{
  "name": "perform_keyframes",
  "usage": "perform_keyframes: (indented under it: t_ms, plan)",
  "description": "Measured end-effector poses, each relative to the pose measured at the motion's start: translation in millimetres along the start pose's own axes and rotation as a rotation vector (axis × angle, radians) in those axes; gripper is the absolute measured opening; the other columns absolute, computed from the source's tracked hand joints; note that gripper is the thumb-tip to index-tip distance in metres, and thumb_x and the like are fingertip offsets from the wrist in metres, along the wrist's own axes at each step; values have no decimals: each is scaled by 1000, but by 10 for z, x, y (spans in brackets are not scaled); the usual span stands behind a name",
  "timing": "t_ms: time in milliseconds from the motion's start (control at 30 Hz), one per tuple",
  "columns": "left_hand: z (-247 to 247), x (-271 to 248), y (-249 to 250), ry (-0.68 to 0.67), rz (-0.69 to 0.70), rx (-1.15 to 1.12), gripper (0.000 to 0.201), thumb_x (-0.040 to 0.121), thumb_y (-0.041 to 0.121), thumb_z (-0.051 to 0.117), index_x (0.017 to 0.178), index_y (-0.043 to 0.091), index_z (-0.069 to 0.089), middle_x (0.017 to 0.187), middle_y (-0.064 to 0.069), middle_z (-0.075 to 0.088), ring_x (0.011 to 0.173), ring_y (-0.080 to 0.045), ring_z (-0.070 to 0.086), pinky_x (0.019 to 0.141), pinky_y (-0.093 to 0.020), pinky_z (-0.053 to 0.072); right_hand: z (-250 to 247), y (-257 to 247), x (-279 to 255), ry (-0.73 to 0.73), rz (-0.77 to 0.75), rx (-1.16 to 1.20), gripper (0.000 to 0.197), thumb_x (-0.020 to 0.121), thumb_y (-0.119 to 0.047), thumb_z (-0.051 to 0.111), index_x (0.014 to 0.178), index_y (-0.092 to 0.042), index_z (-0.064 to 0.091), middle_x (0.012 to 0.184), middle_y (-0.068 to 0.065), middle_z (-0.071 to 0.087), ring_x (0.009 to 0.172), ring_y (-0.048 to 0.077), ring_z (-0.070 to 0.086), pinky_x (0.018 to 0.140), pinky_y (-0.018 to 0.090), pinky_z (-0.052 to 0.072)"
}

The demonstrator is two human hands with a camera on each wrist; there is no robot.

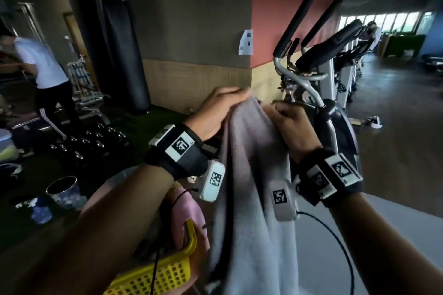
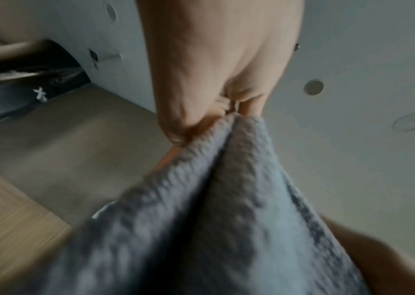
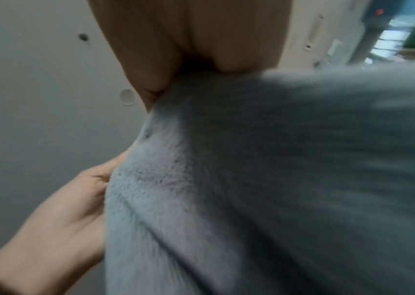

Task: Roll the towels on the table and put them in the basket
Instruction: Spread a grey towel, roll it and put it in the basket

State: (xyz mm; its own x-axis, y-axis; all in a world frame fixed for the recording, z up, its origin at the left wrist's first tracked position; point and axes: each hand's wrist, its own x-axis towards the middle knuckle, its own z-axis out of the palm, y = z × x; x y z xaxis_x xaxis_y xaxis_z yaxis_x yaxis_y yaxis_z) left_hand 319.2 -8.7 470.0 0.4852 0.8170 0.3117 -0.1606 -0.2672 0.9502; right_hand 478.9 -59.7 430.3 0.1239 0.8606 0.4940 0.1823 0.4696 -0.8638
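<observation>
A grey towel [image 1: 251, 175] hangs in the air in front of me, held up by its top edge. My left hand [image 1: 223, 108] pinches the top edge of the towel [image 2: 226, 199] on the left. My right hand [image 1: 285, 115] grips the towel [image 3: 264, 179] a little to the right, close to the left hand [image 3: 57, 215]. The cloth drops down past both wrists. Below my left forearm sits a yellow basket [image 1: 163, 273] with a pink towel [image 1: 187, 218] in it. The table is mostly hidden by the towel and my arms.
An exercise bike [image 1: 318, 84] stands just behind the towel to the right. A black punching bag [image 1: 117, 38] hangs at the back left, with dumbbells [image 1: 91, 141] on the floor below it. A person in a white shirt [image 1: 40, 64] stands at the far left. A metal bucket [image 1: 63, 188] stands near the lower left.
</observation>
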Motion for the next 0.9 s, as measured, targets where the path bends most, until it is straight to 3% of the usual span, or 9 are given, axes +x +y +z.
perform_keyframes:
  t_ms: [67,200,300,367,500,633,667,767,900]
  plan:
    - [-75,-10,-37,114,18,-14,23,93,19,58,74,15,72,78,-1,70,81,-16,64,83,-32,47,18,155,-197,-31,73,85,38,94,-23,58,63,-4,49,59,2,39,56,12,32,49,23,27]
    - [135,-249,-285,-138,-92,-46,26,96,23,51,108,5,64,113,-9,68,109,-17,61,105,-34,43,-10,21,-48,2,53,124,35,97,-25,53,65,-18,40,61,2,29,54,14,27,47,23,26]
    - [157,-294,-230,-168,-82,-73,29,98,18,50,114,-2,62,116,-18,66,111,-27,62,101,-38,46,35,-91,56,21,-37,51,37,92,-30,58,66,-6,47,64,7,32,60,20,28,55,28,27]
    - [105,-266,-150,-149,-52,-114,31,99,17,49,116,-6,60,115,-22,65,110,-32,62,99,-41,47,66,-63,34,26,-25,49,34,91,-29,60,62,-13,50,61,1,36,60,14,31,56,26,28]
    - [20,-208,-96,-82,9,-45,21,95,17,56,96,0,68,93,-14,69,94,-28,65,92,-41,47,173,28,-55,2,-9,100,31,93,-24,60,66,-11,52,63,3,40,61,13,36,56,25,30]
    - [-142,-130,-178,220,35,-22,28,91,25,61,65,16,57,67,-1,57,69,-17,56,70,-31,39,283,224,-292,-69,10,53,42,96,-23,56,69,6,42,68,7,35,64,18,30,57,29,27]
    - [-130,-155,-230,190,0,22,26,93,31,59,73,16,61,74,-1,63,77,-18,60,74,-30,42,270,222,-306,-55,1,53,41,96,-21,55,70,7,42,69,7,35,65,18,31,59,29,28]
    - [-6,-295,-408,-217,-163,35,40,95,41,54,117,10,64,117,-5,67,117,-19,59,101,-33,44,194,68,-136,-5,-56,54,32,94,-17,57,75,8,51,67,8,45,65,12,41,61,21,36]
    - [-66,-303,-243,-133,-107,-12,23,93,20,58,103,0,66,99,-12,71,95,-21,66,89,-31,48,232,72,-18,-36,-32,43,34,92,-27,60,77,4,56,69,5,51,66,11,45,61,24,38]
